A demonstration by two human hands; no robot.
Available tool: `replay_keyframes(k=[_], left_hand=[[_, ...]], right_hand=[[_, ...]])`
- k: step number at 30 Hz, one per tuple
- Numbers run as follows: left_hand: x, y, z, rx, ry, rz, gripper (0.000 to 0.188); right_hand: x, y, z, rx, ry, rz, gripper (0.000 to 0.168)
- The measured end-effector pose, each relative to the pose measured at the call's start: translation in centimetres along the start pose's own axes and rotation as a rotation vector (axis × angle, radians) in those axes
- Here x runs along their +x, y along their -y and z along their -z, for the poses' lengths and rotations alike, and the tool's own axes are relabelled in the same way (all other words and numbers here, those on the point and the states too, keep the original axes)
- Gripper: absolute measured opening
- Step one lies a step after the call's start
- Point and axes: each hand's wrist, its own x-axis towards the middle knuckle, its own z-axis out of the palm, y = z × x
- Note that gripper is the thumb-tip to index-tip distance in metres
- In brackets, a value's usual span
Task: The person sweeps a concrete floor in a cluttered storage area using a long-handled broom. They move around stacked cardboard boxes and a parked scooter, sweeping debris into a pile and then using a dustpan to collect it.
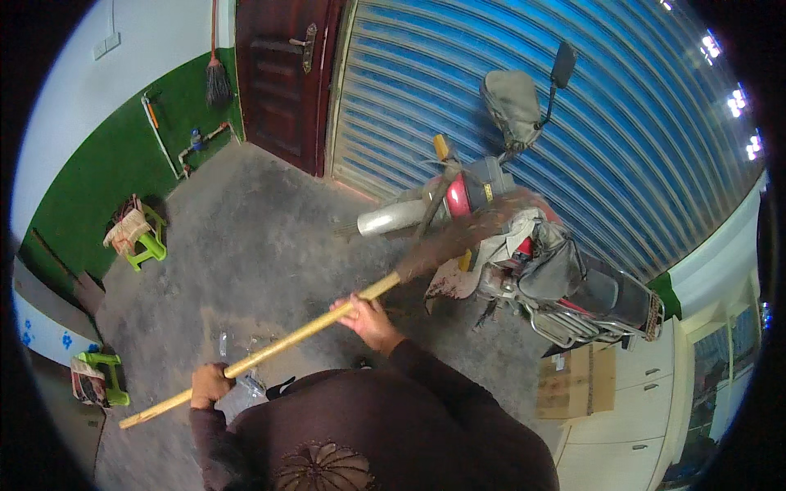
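Both my hands hold a broom [301, 333] by its long yellowish wooden handle, which slants up to the right. My left hand [210, 383] grips near the handle's lower end. Farther up, my right hand [366, 322] is around the shaft below the brown bristles [448, 242], which are blurred and lifted in front of a motorcycle [571, 291]. Whether they touch it I cannot tell. On the concrete floor [258, 221], clear plastic [245, 399] and small debris [255, 340] lie by my left hand, partly hidden by my body.
The motorcycle stands by a blue roller shutter [393, 86]. A cardboard box [568, 383] sits before pale cabinets [626, 423] at right. Green stools [150, 245] with cloths, a shovel [89, 291] and wall pipes [163, 138] are at left; another broom [217, 83] hangs near a dark red door [276, 92].
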Motion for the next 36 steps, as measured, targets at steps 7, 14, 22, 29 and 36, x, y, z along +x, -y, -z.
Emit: replay_keyframes(k=[7,14,22,29,36], left_hand=[[-1.3,2.2,-2.6,-0.041,-0.218,-0.020,0.016],[0.3,-0.2,-0.8,-0.126,-0.221,-0.023,0.012],[-0.8,0.4,-0.6,0.008,-0.085,-0.039,0.013],[-0.1,1.4,-2.7,-0.157,-0.304,-0.042,0.015],[-6.8,8.5,2.0,0.098,-0.272,0.205,0.011]], right_hand=[[-4.7,0.1,-2.5,-0.073,0.102,0.006,0.011],[-3.8,3.7,-5.6,-0.210,0.204,0.231,0.011],[-4.7,0.3,-2.0,-0.105,-0.111,-0.019,0.011],[-5.3,2.1,-5.9,-0.279,0.145,0.211,0.015],[-2.0,-6.4,-5.5,0.214,0.304,-0.233,0.016]])
